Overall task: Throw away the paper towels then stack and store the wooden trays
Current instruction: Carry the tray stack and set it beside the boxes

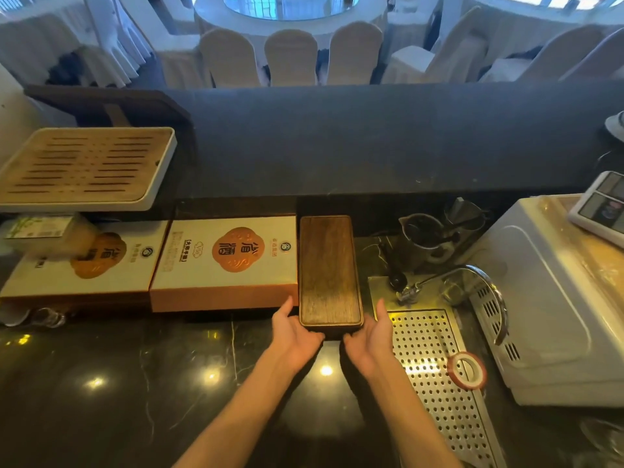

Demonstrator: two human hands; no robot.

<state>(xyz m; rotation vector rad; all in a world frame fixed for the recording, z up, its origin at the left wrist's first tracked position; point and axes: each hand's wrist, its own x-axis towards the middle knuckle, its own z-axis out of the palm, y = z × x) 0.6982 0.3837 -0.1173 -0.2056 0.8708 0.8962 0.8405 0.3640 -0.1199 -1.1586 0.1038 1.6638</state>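
The left hand (pixel 294 332) and right hand (pixel 370 336) each cup a near corner of the dark brown rectangular wooden tray (pixel 329 270), thumbs lying along its sides and fingers curled under its near end. The tray lies lengthwise on the glossy black marble counter (pixel 101 383), just beside a white and orange printed box (pixel 224 263) on its left. A perforated steel drain panel (pixel 435 376) lies to its right.
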